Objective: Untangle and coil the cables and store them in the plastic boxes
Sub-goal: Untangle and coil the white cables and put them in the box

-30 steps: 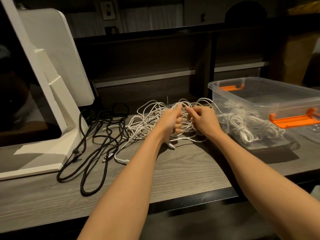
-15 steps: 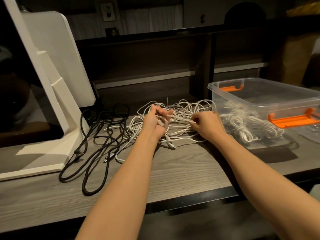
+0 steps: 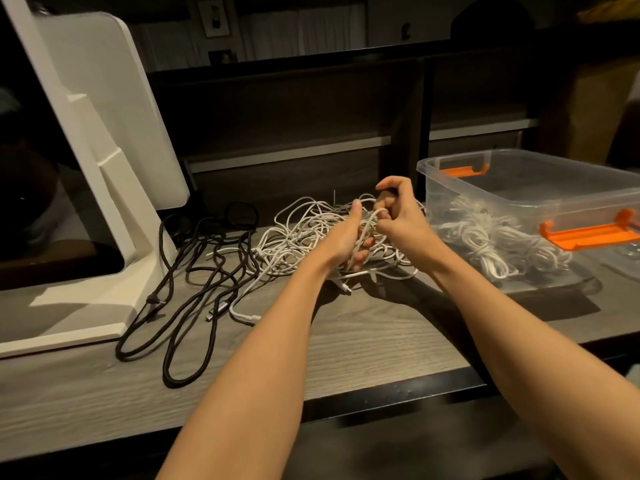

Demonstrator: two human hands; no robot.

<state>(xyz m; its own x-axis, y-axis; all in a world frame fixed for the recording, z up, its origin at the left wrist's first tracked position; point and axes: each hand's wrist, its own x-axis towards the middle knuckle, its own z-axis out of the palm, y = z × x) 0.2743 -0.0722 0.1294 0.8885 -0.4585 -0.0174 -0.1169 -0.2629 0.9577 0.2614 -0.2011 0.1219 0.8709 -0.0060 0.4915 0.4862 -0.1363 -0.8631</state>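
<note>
A tangled heap of white cables [image 3: 301, 230] lies on the wooden desk in the middle. My left hand [image 3: 346, 237] is closed around a bundle of white strands, thumb up. Just right of it, my right hand [image 3: 398, 213] pinches a white cable loop and is raised a little above the heap. Loose black cables [image 3: 194, 271] sprawl to the left of the white heap. A clear plastic box [image 3: 519, 209] with orange latches stands at the right and holds several coiled white cables [image 3: 485, 237].
A white monitor stand [image 3: 104, 202] with a dark screen fills the left side. Dark shelving runs behind the desk. The desk's front edge [image 3: 346, 400] is dark and lies under my forearms. A clear lid [image 3: 623, 261] lies at the far right.
My hands have come back together over the white heap. The right hand has risen and now pulls a loop upward; the left hand has shifted right and closed on the strands.
</note>
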